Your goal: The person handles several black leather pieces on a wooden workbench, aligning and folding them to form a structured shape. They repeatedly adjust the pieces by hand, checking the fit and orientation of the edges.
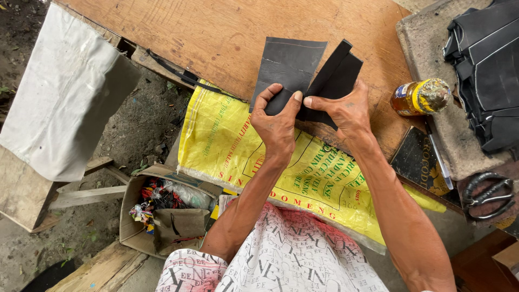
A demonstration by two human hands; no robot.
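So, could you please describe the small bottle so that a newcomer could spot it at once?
Start at the wooden board and go to its right edge, past the right hand. There lies the small bottle, on its side: amber, with a yellow label, the only glossy thing beside the stack of black sheets.

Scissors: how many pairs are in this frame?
1. A black-handled pair of scissors lies at the right edge, below the stack of black sheets, away from the left hand and right hand. Others may be hidden.
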